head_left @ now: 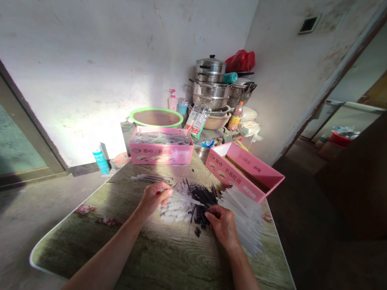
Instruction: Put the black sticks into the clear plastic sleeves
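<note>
The left hand [154, 200] pinches a thin tube [188, 199], the right hand [223, 224] curls nearly closed, hold unclear, and beyond both a pink box [160, 155] contains sticks [163, 138]

You're viewing a white-edged tabletop [167, 263] showing grey-green wood grain and pink blossom prints [86, 209]. Black pieces [204, 196] are contrasting with a whitish pile [175, 211]; tubes [243, 216] are reading translucent white. Left box [161, 153] and right box [234, 175] are displaying pink, dark lettering. Beyond, you're seeing a lime-green basin rim [132, 115], a red bag [241, 62], a teal-and-white can [101, 161].
</note>
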`<action>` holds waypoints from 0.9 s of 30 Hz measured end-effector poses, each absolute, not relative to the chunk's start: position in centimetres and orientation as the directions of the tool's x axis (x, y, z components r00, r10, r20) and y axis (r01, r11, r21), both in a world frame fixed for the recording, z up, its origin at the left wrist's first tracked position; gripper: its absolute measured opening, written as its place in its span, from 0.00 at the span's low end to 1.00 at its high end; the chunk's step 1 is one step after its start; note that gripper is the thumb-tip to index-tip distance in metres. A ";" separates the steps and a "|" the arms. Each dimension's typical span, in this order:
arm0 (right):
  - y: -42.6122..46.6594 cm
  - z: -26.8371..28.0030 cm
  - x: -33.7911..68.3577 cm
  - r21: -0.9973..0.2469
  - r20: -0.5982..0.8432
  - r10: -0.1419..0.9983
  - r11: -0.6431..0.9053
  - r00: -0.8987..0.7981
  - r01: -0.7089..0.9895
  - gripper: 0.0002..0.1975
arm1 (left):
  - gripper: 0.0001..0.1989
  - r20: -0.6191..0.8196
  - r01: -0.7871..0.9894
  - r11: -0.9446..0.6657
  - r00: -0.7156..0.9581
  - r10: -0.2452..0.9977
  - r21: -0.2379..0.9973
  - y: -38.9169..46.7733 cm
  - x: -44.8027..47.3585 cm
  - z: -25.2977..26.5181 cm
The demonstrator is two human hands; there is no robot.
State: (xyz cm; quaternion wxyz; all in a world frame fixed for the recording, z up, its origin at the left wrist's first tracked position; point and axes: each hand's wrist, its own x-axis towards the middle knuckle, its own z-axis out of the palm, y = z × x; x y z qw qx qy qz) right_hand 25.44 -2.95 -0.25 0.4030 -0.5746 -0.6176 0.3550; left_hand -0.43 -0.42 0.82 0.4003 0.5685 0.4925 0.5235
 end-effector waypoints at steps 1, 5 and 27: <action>-2.9 -0.5 25.4 -0.896 0.095 0.995 0.096 -0.023 0.434 0.08 | 0.10 0.200 0.140 -0.193 -0.033 0.979 0.971 -0.5 -0.4 0.8; -3.0 -0.4 25.4 -0.909 0.113 0.993 0.115 -0.029 0.401 0.13 | 0.10 0.197 0.134 -0.192 -0.025 0.980 0.972 -0.6 -0.3 0.9; -3.1 0.9 26.8 -0.832 0.299 0.927 0.138 0.225 0.537 0.12 | 0.10 0.255 -0.054 -0.272 -0.210 0.944 0.961 0.2 -2.3 0.9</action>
